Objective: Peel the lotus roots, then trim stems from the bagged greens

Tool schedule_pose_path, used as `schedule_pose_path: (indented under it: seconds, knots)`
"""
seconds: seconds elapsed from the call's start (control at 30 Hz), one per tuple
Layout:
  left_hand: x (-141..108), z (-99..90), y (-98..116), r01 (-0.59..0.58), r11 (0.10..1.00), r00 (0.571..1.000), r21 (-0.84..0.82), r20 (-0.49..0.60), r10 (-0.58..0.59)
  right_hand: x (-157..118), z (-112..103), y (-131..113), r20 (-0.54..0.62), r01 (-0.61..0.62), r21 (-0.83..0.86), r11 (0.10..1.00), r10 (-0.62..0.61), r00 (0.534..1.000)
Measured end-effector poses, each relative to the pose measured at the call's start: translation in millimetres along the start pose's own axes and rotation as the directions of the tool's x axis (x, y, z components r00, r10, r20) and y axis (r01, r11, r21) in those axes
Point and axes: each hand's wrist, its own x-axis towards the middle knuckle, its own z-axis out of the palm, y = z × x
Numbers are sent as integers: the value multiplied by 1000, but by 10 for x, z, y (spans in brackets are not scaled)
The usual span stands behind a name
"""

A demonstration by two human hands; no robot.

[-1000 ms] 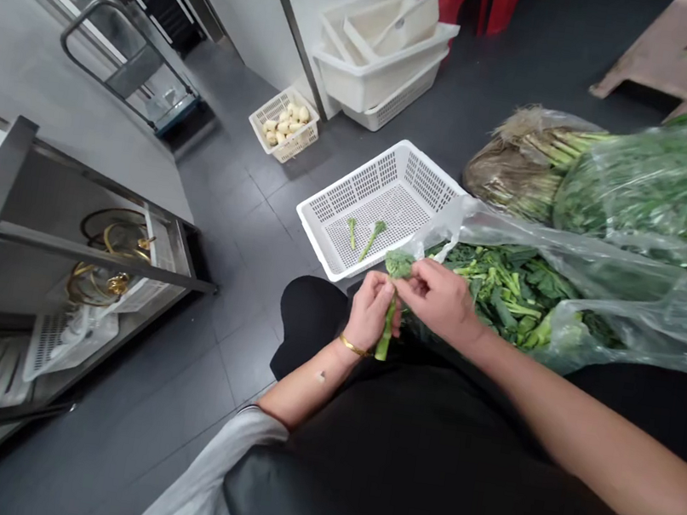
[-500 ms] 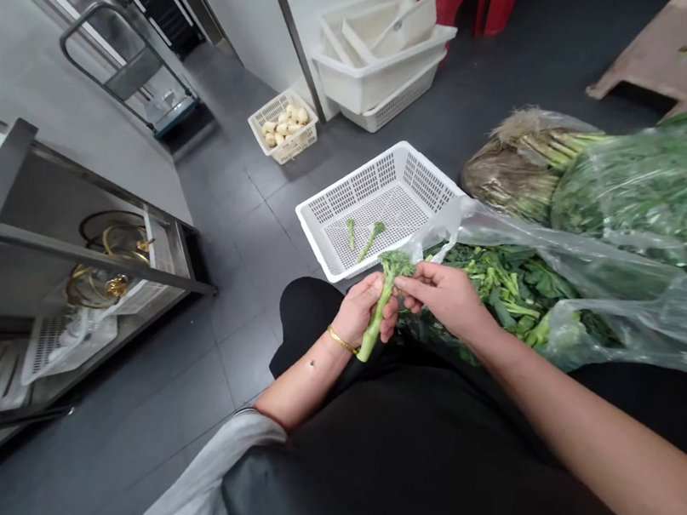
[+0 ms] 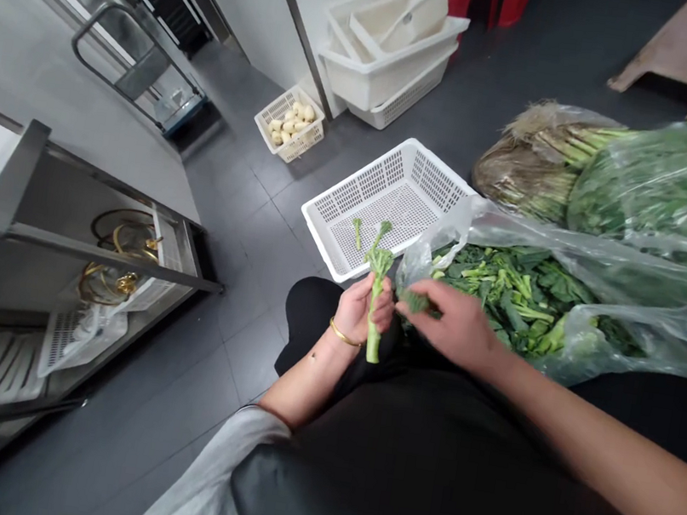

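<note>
My left hand [image 3: 363,308] is closed around a broccolini stem [image 3: 375,331], its thick pale cut end pointing down and its green head upward. Just to the right, my right hand [image 3: 453,321] pinches a small dark green broccolini piece [image 3: 415,301]; blur hides whether it is leaf or floret. The two hands are apart. Beyond them a white perforated basket [image 3: 326,203] holds two short broccolini pieces [image 3: 381,230]. Beside my right hand, an open clear plastic bag [image 3: 651,273] contains a heap of broccolini and leaves [image 3: 519,292].
Bagged leafy greens [image 3: 683,188] and a rooted bundle [image 3: 518,163] lie at the right. A small basket of pale peeled vegetables [image 3: 289,125] and stacked white tubs [image 3: 377,73] stand by the wall. A metal shelf [image 3: 112,249] runs along the left; a trolley [image 3: 141,77] stands behind.
My right hand has come away from the broccolini head, moving right and slightly down with a small green piece in its fingers. My left hand keeps the stem, now more upright.
</note>
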Motion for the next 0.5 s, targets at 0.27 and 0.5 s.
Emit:
schedule_pose_path:
  seconds: [0.27, 0.5]
  knots:
    - [-26, -88, 48, 145, 972, 965, 186, 191, -181, 226, -68, 58, 217, -465, 397, 791, 412, 885]
    - [170, -102, -221, 161, 987, 987, 30, -37, -159, 115, 234, 381, -131, -257, 103, 961, 269, 954]
